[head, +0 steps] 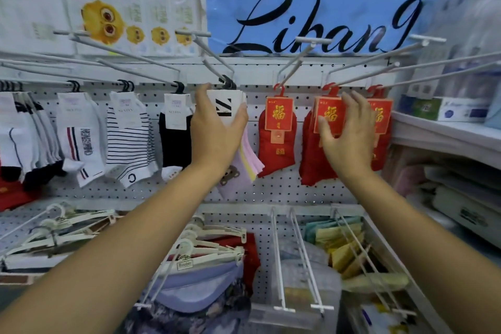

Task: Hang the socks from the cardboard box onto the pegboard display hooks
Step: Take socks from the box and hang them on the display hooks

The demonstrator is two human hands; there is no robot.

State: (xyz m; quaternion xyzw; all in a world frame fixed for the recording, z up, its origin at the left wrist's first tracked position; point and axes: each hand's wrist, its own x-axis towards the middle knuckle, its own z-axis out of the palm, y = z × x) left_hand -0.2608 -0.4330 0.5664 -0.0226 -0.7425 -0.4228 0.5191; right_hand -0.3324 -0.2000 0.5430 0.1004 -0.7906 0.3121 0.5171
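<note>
Already most hooks on the pegboard are loaded. The pastel sock bundle is gripped at its card by the left hand, hanger at the hook. The red socks are touched by the right hand, fingers spread and relaxed. No cardboard box is seen, so what is left cannot be judged.

A blue banner with black script is hanging above the right hand. A white poster of yellow faces is hanging above and left of the left hand. Right of both, a white shelf is holding boxes.
</note>
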